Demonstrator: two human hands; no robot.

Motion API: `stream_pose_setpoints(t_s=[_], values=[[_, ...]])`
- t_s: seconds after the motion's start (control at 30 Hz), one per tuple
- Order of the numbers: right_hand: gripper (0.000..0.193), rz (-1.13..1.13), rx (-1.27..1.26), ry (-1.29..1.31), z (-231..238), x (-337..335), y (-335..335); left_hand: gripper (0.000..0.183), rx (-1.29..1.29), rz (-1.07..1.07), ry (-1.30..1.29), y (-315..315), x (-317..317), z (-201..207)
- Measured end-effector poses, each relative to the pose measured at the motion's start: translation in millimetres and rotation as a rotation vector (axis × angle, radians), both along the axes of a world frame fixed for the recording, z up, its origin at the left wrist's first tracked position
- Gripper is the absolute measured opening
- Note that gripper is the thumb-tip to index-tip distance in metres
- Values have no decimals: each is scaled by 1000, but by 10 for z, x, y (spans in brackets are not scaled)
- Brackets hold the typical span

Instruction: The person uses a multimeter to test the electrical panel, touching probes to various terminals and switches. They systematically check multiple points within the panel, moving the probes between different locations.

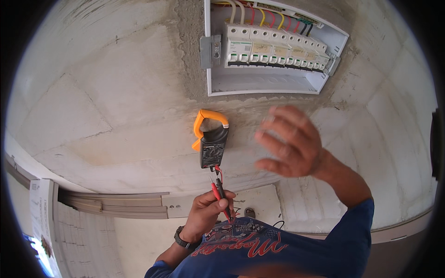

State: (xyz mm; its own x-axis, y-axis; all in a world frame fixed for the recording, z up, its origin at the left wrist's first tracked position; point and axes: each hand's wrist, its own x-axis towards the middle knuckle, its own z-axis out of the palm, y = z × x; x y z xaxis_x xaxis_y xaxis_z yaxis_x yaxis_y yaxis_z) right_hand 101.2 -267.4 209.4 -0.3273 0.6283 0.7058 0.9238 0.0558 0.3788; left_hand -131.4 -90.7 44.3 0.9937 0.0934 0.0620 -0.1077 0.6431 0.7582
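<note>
Dark blue printed T-shirt point(278, 250) occupies the lower edge, nearest the camera. Left hand point(209, 211): fingers clamped on a pair of slim red and black plastic test probes point(216, 190), positioned in front of the shirt. Probe long axis: near upright, upper ends inclined slightly left. Black clamp meter with an orange hooked clamp point(214, 147): directly above the probes, just beyond their upper ends; long axis near upright, clamp end uppermost. Its means of support cannot be determined. Right hand point(293, 143): blurred, held up to the right of the meter; fingers apart, nothing visible in them. The left hand is nearer the meter; the right hand is nearer the white open-fronted distribution box point(265, 88) above. Inside the box: a row of white modular circuit breakers point(274, 48), with coloured insulated wires point(262, 17) above. Surrounding structure: grey plastered wall point(125, 88). Below left: pale floor point(148, 243), long tan strips point(116, 207) and a white printed carton point(39, 208).
</note>
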Motion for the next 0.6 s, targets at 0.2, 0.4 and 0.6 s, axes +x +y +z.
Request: stream_pose_setpoints(t_s=[0.2, 0.4, 0.6], values=[[56, -27, 264, -222, 815, 627, 449, 30, 161, 118, 10, -179, 2, 32], [64, -66, 292, -270, 833, 842, 754, 31, 191, 245, 53, -200, -92, -6], [58, -74, 331, -255, 766, 849, 858, 30, 214, 270, 74, -171, -128, -30]])
